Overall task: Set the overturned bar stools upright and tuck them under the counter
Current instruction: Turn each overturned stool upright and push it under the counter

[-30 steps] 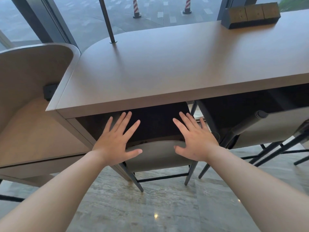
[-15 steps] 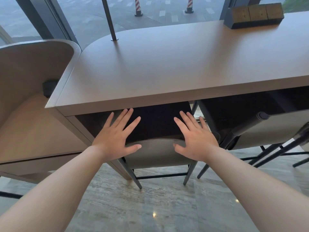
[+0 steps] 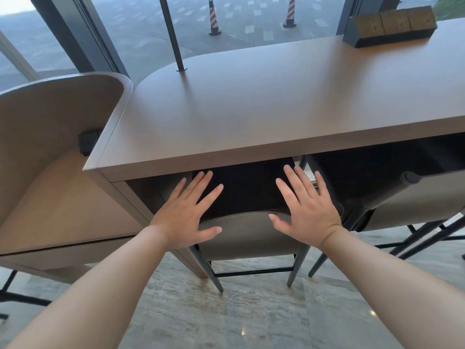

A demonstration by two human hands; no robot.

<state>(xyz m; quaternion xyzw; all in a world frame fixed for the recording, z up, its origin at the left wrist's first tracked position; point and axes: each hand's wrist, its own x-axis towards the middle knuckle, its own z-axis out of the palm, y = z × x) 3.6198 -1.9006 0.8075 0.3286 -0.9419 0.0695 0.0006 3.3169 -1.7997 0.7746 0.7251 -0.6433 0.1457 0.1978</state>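
The stool (image 3: 247, 235) stands upright on its four dark legs, at about six o'clock from the middle of the table (image 3: 264, 117), its black seat already partly under the table's front edge and its pale curved back facing the person. So the step in hand looks like the tucking-in, not the righting.

The left hand (image 3: 187, 215) lies flat over the left end of the stool's back, fingers (image 3: 201, 182) straight and spread, pointing toward twelve o'clock, thumb stretched out along the top of the back. The right hand (image 3: 305, 210) mirrors it on the right end, fingers likewise straight and fanned, thumb pointing in toward the left hand. Neither hand grasps anything: both are released and flat, and they seem to press against the back, though whether the palms truly bear on it I cannot tell from here.

A second stool (image 3: 412, 197) sits at three o'clock from the first, also upright and part-way under the table. At nine o'clock a pale curved booth seat (image 3: 50, 147) butts against the table's end. On the table's far right corner rests a dark holder (image 3: 391, 26) with brownish blocks, and a thin pole (image 3: 171, 34) rises from the tabletop near twelve o'clock.

The next move, as I judge it, is an even forward push with both palms, kept level so that the legs slide on the stone floor (image 3: 239, 318) without catching the table's side panel near the left front leg.
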